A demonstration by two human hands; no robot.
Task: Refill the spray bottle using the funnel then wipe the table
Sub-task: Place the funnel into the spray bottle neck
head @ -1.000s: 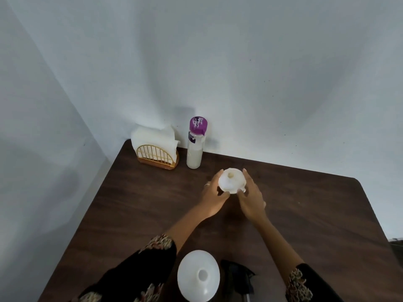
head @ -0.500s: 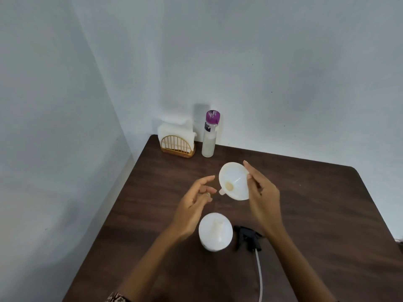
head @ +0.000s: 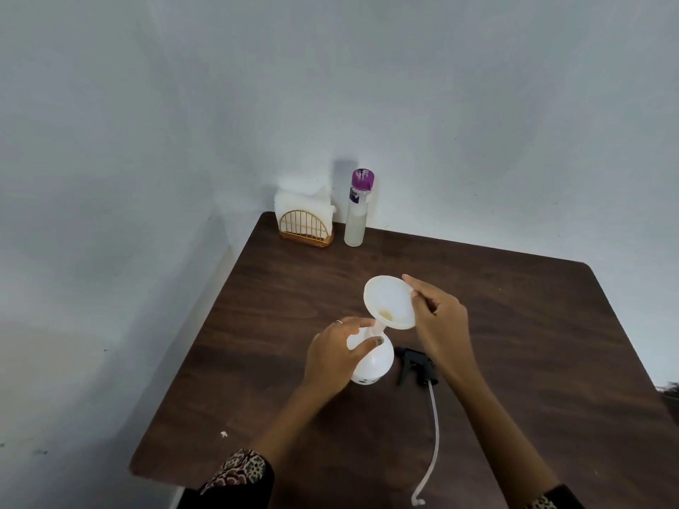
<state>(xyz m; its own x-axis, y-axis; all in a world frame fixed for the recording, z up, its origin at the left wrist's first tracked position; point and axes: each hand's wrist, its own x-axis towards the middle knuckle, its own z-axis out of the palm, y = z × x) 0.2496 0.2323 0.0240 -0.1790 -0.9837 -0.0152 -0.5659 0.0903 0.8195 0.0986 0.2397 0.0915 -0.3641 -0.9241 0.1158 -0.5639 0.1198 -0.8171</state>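
Over table (head: 514,325), left grip (head: 332,356) clasping spray bottle (head: 373,363), right grip (head: 437,321) pinching funnel (head: 389,301), spout entering neck

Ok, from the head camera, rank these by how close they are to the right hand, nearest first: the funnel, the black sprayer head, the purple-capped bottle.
1. Funnel: pinched at its rim by the right hand.
2. Black sprayer head: lying on the table just under the right wrist.
3. Purple-capped bottle: standing at the far edge by the wall, next to the napkin holder.

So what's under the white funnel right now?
The funnel, held at its rim by the right hand, has its spout at the neck of the white spray bottle, gripped by the left hand. The neck opening itself is hidden.
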